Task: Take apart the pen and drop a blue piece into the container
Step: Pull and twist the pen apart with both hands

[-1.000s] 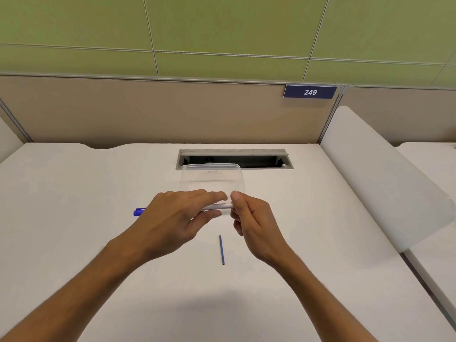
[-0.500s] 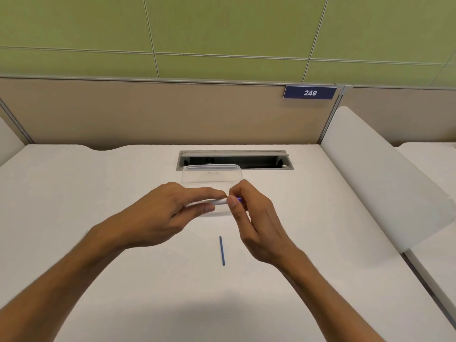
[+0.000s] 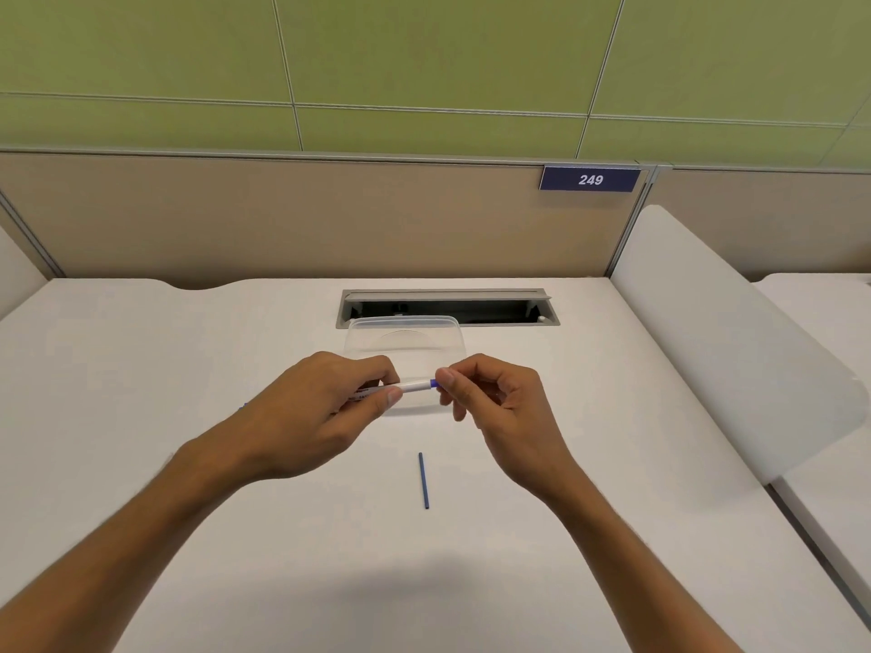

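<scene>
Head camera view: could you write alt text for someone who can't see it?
Two bare hands hold a white pen barrel over a clear container; the right hand pinches its blue end, the left hand grips the body. A thin blue refill lies on the white desk.

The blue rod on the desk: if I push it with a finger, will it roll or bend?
The blue rod looks thin, round and straight, so it would probably roll sideways on the smooth desk. It seems very light. So thin, it may flex slightly; pinching it up could be fiddly.
</scene>
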### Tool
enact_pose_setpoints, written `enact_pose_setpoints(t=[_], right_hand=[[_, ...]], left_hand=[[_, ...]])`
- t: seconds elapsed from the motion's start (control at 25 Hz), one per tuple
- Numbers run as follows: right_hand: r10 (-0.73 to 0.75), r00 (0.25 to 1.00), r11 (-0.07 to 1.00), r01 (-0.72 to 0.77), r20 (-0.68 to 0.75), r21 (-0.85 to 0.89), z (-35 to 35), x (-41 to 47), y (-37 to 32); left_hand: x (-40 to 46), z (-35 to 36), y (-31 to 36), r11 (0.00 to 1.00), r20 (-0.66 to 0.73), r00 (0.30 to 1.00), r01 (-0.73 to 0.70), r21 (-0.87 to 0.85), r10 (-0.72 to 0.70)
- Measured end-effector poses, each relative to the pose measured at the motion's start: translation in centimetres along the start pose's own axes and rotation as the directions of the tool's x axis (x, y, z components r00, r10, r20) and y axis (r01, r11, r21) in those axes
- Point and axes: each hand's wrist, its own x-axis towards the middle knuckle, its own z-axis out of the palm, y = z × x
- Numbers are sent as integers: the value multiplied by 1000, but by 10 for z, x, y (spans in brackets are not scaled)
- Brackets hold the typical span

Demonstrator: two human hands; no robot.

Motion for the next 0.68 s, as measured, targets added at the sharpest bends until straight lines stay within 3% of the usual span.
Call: enact_pose_setpoints(t=[0.16,0.44,0.68], right_hand=[[33,998,999,-34,44,33,-6,1,-3],[87,996,996,-87,-8,6,0,3,1],[74,994,990,-83,85,117,-2,4,-2]], left_hand=[[-1,-1,0,999,-2,1000,6,39,-6],[-2,0,0,993,-20,1000,-19,121,22],[-3,1,-3,992,-25,999,-31,123,34]])
